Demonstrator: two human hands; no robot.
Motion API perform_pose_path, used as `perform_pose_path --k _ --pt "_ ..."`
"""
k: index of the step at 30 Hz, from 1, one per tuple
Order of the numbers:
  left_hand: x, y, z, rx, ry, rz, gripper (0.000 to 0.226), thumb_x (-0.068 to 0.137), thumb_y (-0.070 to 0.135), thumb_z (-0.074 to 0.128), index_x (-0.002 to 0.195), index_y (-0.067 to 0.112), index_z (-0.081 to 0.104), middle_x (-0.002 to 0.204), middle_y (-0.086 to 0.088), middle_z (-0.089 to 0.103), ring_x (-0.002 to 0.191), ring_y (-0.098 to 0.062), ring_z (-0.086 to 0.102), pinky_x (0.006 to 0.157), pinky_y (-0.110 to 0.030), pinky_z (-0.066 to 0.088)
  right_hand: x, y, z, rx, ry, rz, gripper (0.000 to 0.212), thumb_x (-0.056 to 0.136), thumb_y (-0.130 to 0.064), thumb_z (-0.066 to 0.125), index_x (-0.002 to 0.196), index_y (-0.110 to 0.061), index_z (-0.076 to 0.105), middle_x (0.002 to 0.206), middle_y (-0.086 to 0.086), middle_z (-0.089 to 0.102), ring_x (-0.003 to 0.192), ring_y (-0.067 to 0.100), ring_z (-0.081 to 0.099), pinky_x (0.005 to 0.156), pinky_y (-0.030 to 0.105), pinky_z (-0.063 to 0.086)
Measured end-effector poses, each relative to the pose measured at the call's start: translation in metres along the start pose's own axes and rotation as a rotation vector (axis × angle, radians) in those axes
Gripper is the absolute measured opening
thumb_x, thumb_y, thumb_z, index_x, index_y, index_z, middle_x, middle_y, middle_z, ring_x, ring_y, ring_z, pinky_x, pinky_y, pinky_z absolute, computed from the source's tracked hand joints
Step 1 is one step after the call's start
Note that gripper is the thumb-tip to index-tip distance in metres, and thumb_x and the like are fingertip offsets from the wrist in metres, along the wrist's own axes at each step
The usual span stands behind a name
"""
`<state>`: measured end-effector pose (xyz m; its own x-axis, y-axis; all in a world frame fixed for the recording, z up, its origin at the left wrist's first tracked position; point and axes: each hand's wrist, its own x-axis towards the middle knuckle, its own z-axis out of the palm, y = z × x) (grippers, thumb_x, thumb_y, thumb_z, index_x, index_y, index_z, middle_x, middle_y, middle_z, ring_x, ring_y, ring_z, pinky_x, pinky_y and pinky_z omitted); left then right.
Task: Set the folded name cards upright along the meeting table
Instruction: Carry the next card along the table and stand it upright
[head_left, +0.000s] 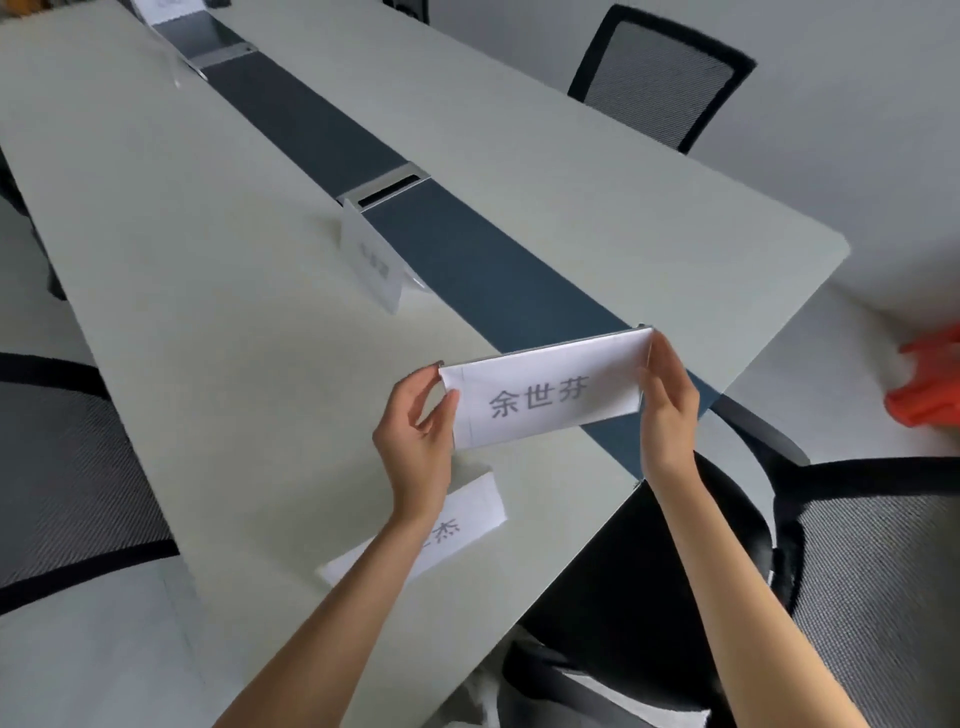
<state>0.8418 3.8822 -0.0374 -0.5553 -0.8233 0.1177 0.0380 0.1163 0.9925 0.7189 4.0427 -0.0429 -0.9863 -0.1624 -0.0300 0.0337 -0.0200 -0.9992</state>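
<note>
Head view is showing both hands holding one folded name card (545, 397) up above the near end of the meeting table (208, 270). The left hand (415, 431) is pinching the card's left edge between thumb and curled fingers; the right hand (667, 410) is pinching its right edge the same way. The card is thin white paper, a long rectangle with sharp creases and three large grey printed characters on its smooth front panel.

A second card (470, 512) is lying flat near the table's edge, partly hidden under the left forearm. A third card (371, 260) is standing upright farther along, beside the table's dark blue centre strip (467, 260). The tabletop is looking matte and pale grey-green, with a rounded corner. A brushed-metal cable slot (387, 187) is sitting in the strip. Black mesh-backed chairs (660, 78) are standing around the table.
</note>
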Motion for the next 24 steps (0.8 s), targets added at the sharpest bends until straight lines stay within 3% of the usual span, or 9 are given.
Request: perform_pose_path --k 2,4,7,9,17,20,24 --pt "0.012 -0.010 0.031 0.048 -0.040 -0.003 0.038 0.079 -0.003 0.061 0.116 0.004 0.057 0.101 0.001 0.064 0.094 -0.003 0.062 0.074 -0.001 0.042 0.027 0.009 -0.015 -0.016 0.021 0.010 0.045 0.091 -0.005 0.039 0.135 -0.014 0.042 0.139 -0.003 0.046 0.129 0.008 0.039 0.093 0.004 0.034" --pt "0.024 -0.027 0.060 0.171 -0.097 0.017 0.034 0.080 -0.002 0.060 0.114 0.004 0.060 0.103 0.001 0.062 0.098 -0.014 0.061 0.077 0.000 0.040 0.056 0.024 -0.029 -0.057 0.018 0.064 0.046 0.091 -0.005 0.039 0.135 -0.015 0.041 0.142 -0.001 0.044 0.132 0.011 0.037 0.101 0.017 0.030" --pt "0.034 -0.059 0.096 0.304 -0.115 -0.031 0.028 0.079 0.001 0.061 0.106 0.005 0.063 0.107 -0.004 0.064 0.099 -0.021 0.060 0.086 -0.018 0.046 0.101 0.052 -0.045 -0.125 -0.040 0.165 0.051 0.088 0.000 0.038 0.136 -0.016 0.040 0.144 0.001 0.042 0.135 0.015 0.034 0.106 0.025 0.026" --pt "0.035 -0.078 0.114 0.349 -0.103 -0.097 0.027 0.079 0.002 0.062 0.105 0.005 0.062 0.111 -0.011 0.065 0.100 -0.022 0.060 0.088 -0.031 0.049 0.126 0.069 -0.052 -0.170 -0.094 0.221 0.057 0.085 0.005 0.036 0.137 -0.017 0.039 0.145 0.000 0.040 0.136 0.017 0.034 0.107 0.025 0.026" --pt "0.022 -0.113 0.153 0.392 -0.010 -0.172 0.034 0.081 0.008 0.062 0.114 0.005 0.056 0.122 -0.015 0.060 0.111 -0.024 0.057 0.083 -0.025 0.047 0.166 0.108 -0.068 -0.197 -0.267 0.299 0.066 0.084 0.011 0.028 0.141 -0.023 0.030 0.139 -0.016 0.035 0.134 0.006 0.031 0.113 0.025 0.021" --pt "0.010 -0.114 0.159 0.329 0.034 -0.247 0.043 0.087 0.006 0.054 0.128 0.006 0.044 0.134 -0.014 0.051 0.122 -0.022 0.050 0.093 -0.028 0.045 0.163 0.117 -0.079 -0.242 -0.247 0.322 0.063 0.085 0.005 0.030 0.142 -0.022 0.027 0.146 -0.009 0.034 0.134 0.007 0.031 0.115 0.030 0.023" --pt "-0.027 -0.124 0.165 0.348 -0.018 -0.406 0.053 0.087 -0.005 0.035 0.137 0.010 0.035 0.146 -0.009 0.039 0.134 -0.022 0.038 0.109 -0.030 0.031 0.154 0.132 -0.090 -0.355 -0.285 0.339 0.067 0.080 0.006 0.027 0.140 -0.023 0.032 0.143 -0.010 0.039 0.133 0.007 0.034 0.109 0.021 0.023"
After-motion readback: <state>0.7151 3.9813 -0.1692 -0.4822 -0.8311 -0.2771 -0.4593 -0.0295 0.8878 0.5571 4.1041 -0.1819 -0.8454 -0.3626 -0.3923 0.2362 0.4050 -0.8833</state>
